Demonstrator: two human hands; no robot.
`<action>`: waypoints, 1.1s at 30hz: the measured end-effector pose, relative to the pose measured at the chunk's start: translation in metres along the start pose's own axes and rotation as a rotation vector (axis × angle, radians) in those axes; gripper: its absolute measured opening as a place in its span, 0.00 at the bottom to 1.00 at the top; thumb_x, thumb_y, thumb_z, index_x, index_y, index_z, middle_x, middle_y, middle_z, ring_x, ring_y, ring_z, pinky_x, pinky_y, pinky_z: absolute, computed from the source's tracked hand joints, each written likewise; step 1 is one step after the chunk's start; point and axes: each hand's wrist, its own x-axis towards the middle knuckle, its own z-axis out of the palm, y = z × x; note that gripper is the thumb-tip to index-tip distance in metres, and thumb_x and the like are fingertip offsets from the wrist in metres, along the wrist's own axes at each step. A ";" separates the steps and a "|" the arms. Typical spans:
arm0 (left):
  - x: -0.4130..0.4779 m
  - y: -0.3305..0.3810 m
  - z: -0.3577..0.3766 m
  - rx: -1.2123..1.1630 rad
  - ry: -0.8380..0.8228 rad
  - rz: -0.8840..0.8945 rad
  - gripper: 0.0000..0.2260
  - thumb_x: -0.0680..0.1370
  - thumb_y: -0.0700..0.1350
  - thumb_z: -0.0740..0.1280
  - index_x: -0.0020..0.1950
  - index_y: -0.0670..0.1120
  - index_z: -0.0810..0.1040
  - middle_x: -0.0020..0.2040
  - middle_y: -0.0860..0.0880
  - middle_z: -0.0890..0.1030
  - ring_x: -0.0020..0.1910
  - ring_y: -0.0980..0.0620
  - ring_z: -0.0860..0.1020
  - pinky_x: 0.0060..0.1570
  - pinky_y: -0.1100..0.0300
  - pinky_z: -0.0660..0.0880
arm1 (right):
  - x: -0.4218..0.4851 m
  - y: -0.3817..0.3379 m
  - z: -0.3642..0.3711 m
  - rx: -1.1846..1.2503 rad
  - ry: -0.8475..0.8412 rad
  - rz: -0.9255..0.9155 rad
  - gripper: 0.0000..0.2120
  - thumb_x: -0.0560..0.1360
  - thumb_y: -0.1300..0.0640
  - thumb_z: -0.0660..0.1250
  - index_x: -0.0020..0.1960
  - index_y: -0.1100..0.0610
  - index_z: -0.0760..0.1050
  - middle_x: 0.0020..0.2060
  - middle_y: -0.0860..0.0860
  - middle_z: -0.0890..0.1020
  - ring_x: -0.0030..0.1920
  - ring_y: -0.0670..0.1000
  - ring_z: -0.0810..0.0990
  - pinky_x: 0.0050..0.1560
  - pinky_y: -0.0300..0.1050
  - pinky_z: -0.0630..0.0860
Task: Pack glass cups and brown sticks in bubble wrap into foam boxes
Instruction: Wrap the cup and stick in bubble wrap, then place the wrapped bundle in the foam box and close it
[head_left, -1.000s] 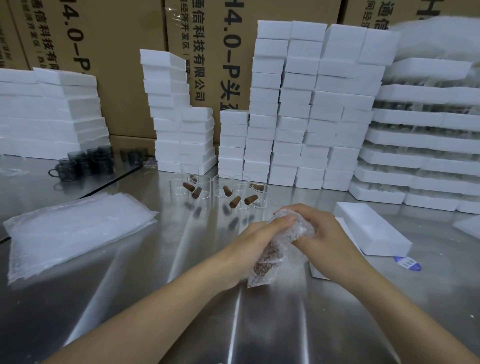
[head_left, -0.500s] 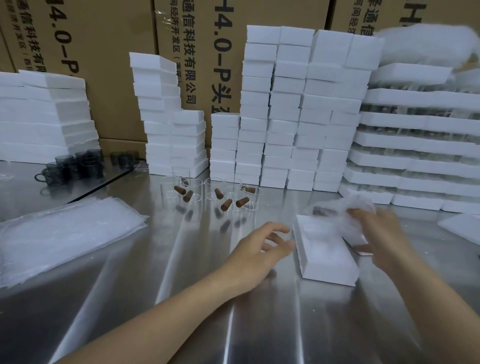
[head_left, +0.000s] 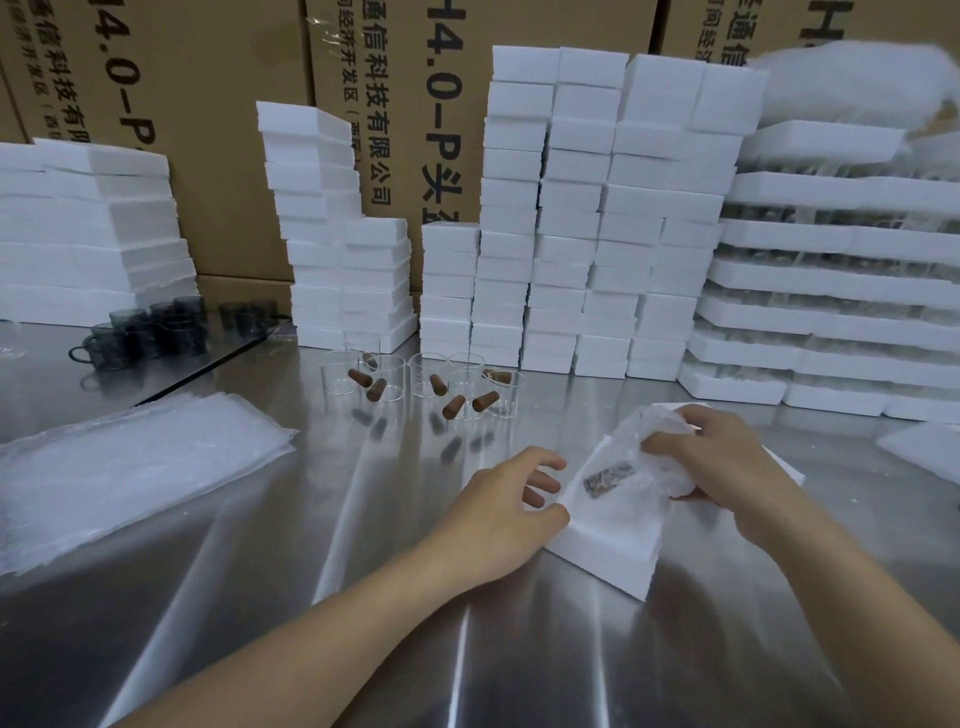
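Note:
An open white foam box (head_left: 597, 545) lies on the steel table in front of me. My right hand (head_left: 722, 457) grips a bubble-wrap bundle (head_left: 644, 467) and holds it down inside the box; a brown stick (head_left: 608, 475) shows through the wrap. My left hand (head_left: 498, 514) rests against the box's left edge, thumb on the rim and fingers loosely curled, holding nothing. Further back stand several clear glass cups (head_left: 387, 376) with loose brown sticks (head_left: 485, 401) lying among them.
A pile of bubble-wrap bags (head_left: 130, 462) lies at the left. Tall stacks of white foam boxes (head_left: 571, 218) line the back, with flat foam trays (head_left: 831, 291) at the right and dark glass mugs (head_left: 145, 332) at the far left. Cardboard cartons stand behind.
My right hand carried the wrapped bundle from in front of me to the foam box and lowered it inside. My left hand let go of the bundle and moved to the box's left edge.

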 end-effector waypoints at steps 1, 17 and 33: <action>0.000 0.001 -0.001 -0.014 -0.002 -0.003 0.22 0.73 0.54 0.67 0.67 0.63 0.76 0.59 0.61 0.82 0.57 0.62 0.80 0.61 0.54 0.81 | -0.001 0.000 0.000 -0.052 0.009 -0.021 0.07 0.72 0.56 0.77 0.48 0.55 0.83 0.43 0.57 0.86 0.40 0.56 0.84 0.35 0.47 0.82; -0.020 0.023 0.009 0.081 -0.089 0.092 0.47 0.62 0.84 0.70 0.75 0.82 0.51 0.74 0.66 0.66 0.72 0.61 0.69 0.69 0.49 0.72 | -0.016 -0.020 -0.014 -0.469 -0.085 -0.020 0.05 0.71 0.53 0.77 0.42 0.54 0.85 0.35 0.53 0.85 0.30 0.53 0.84 0.43 0.51 0.86; -0.003 0.007 -0.024 0.318 -0.087 0.195 0.47 0.65 0.68 0.79 0.75 0.83 0.52 0.68 0.65 0.73 0.66 0.67 0.71 0.63 0.60 0.70 | -0.015 -0.013 -0.005 -0.661 -0.088 0.060 0.19 0.71 0.57 0.73 0.31 0.54 0.64 0.19 0.48 0.72 0.24 0.52 0.75 0.31 0.39 0.68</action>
